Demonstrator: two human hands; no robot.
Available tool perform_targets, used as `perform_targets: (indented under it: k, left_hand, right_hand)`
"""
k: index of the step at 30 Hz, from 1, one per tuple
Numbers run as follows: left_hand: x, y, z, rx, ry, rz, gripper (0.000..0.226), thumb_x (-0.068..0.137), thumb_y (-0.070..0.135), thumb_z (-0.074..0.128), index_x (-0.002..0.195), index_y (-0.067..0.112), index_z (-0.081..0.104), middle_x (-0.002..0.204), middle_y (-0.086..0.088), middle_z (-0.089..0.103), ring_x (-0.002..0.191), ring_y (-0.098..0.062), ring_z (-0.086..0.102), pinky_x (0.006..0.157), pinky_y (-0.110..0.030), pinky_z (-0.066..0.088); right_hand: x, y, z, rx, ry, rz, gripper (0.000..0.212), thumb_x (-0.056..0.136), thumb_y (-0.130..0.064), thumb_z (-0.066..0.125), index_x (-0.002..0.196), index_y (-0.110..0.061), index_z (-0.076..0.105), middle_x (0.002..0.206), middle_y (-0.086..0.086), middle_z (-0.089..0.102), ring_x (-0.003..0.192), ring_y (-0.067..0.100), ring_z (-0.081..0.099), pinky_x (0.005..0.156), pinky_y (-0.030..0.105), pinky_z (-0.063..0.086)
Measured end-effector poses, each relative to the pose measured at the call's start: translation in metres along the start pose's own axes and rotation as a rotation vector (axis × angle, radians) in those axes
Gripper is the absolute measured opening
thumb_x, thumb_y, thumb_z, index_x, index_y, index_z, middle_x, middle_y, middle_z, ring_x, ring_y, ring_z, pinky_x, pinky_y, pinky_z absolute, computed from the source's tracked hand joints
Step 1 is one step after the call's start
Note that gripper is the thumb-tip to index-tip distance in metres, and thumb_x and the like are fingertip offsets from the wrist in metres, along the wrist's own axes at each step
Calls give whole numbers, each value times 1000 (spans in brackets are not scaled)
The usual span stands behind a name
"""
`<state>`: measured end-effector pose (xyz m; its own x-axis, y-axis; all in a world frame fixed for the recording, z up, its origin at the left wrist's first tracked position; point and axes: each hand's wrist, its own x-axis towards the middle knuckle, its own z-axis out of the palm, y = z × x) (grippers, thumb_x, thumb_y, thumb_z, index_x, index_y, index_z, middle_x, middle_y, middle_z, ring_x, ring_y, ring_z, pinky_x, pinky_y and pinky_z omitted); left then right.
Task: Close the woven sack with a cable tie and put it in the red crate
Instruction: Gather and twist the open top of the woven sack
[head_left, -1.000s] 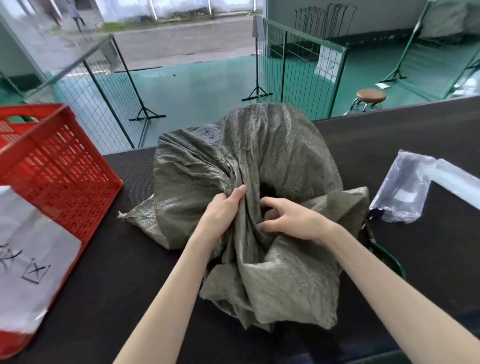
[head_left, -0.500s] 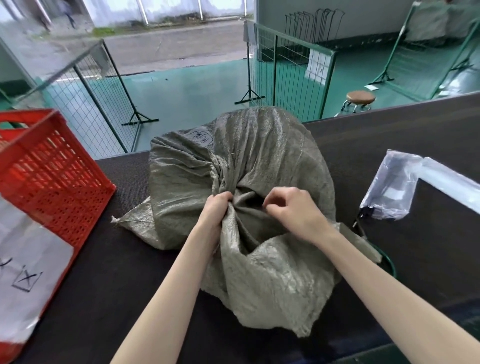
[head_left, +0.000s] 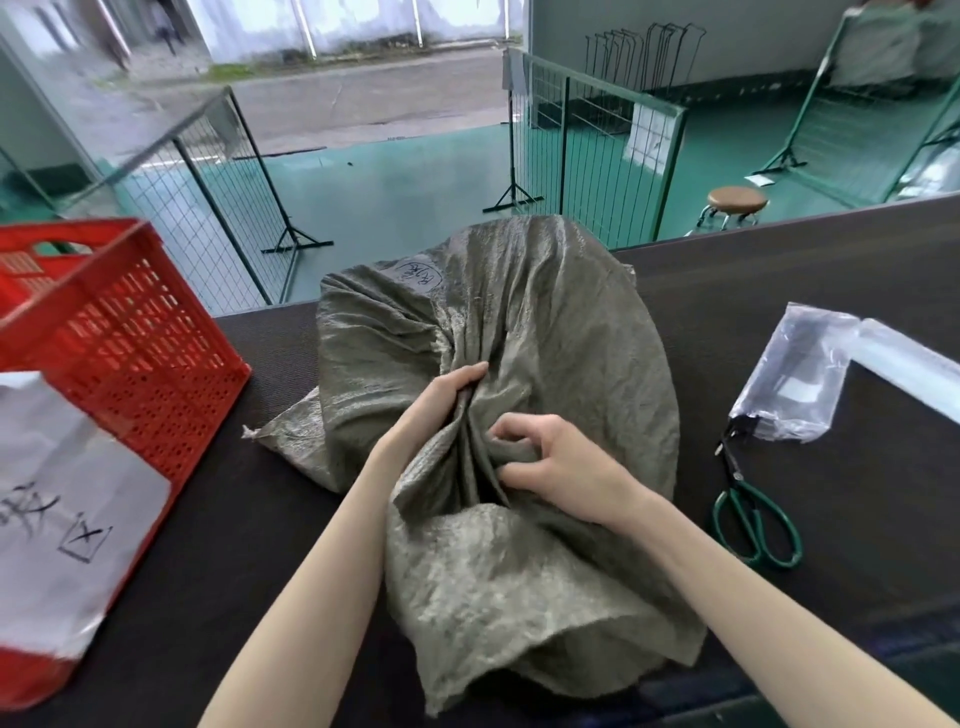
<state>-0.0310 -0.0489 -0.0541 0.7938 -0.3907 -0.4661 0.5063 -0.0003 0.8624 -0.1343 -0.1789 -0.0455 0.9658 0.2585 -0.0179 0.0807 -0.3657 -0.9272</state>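
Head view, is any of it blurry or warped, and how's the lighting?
Head view: soft daylight, no glare; the sack and both hands, left and right, are sharp; the crate and paper sign at the left edge smear; the wide lens bows the fence and table edge.

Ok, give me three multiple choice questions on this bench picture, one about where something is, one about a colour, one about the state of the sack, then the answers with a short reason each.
1. Where do the scissors lie relative to the woven sack?
A. on the person's right of it
B. inside the red crate
C. on top of it

2. What colour are the scissor handles?
A. red
B. green
C. yellow

3. What state is the sack's mouth in?
A. tied with a cable tie
B. lying flat and wide open
C. bunched in both hands, untied

Answers: 1 A, they lie on the dark table to the right. 2 B, the loops are green. 3 C, the left hand and right hand pinch gathered folds, and no tie shows.
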Motion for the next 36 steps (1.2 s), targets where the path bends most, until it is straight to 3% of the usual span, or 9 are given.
perform_targets:
  k: [6,10,13,17,20,24,29,32,36]
  left_hand:
    - [0,5,19,-81,-126,87,62,100,41,35,63,18,79,71,2,75,65,-5,70,60,-14,53]
    - [-1,11,21,162,-72,-12,37,67,29,76,94,5,72,86,-12,72,77,-23,67,81,-30,55]
    - [7,15,21,364,152,100,23,78,8,67,100,3,66,79,-6,67,59,-13,60,55,-17,50]
    - [9,10,27,379,254,183,16,88,2,51,99,7,61,92,-7,58,84,-15,55,49,-12,44]
    - [14,6,28,335,309,154,25,92,6,49,111,-1,62,103,-9,59,95,-14,52,65,-22,42]
    - [14,6,24,243,278,183,38,94,22,55,124,-1,59,120,-6,62,112,-16,58,82,-14,40]
    - [11,1,18,157,151,158,45,74,46,74,102,12,73,92,3,76,86,-11,71,90,-27,54]
    - [10,-4,17,93,89,161,30,76,22,75,100,4,72,89,-5,76,79,-17,72,79,-28,58]
    - [14,-3,15,62,125,132,54,58,22,79,107,1,71,106,-14,72,94,-26,69,96,-40,52]
  right_hand:
    - [-19,-25,18,-161,-56,-176,11,68,-3,55,67,-13,56,65,3,50,61,3,42,59,19,35]
    - [-21,-20,19,-151,-85,-165,8,66,-9,55,69,-13,60,87,12,54,84,19,54,83,29,43]
    - [-21,-15,19,-139,-141,-144,26,70,-7,56,92,-11,69,101,10,57,99,16,57,95,28,43]
    - [-20,-17,0,-194,-245,2,24,77,-26,61,96,-16,71,99,7,67,95,10,61,90,35,48]
    - [-20,-20,-16,86,20,141,15,82,-20,61,82,-9,72,80,10,70,74,11,60,69,29,47]
    - [-9,15,-34,10,586,295,26,80,-27,69,100,-13,65,104,7,65,99,21,59,86,33,48]
    - [-3,58,-28,213,445,628,91,72,-37,78,143,-19,25,144,13,34,127,30,42,102,43,41]
    - [4,63,-16,518,395,636,87,76,-24,76,143,-19,22,129,9,55,94,20,59,67,30,46]
    - [22,60,-12,807,450,547,66,72,2,70,132,-2,44,114,18,65,97,30,65,71,33,52]
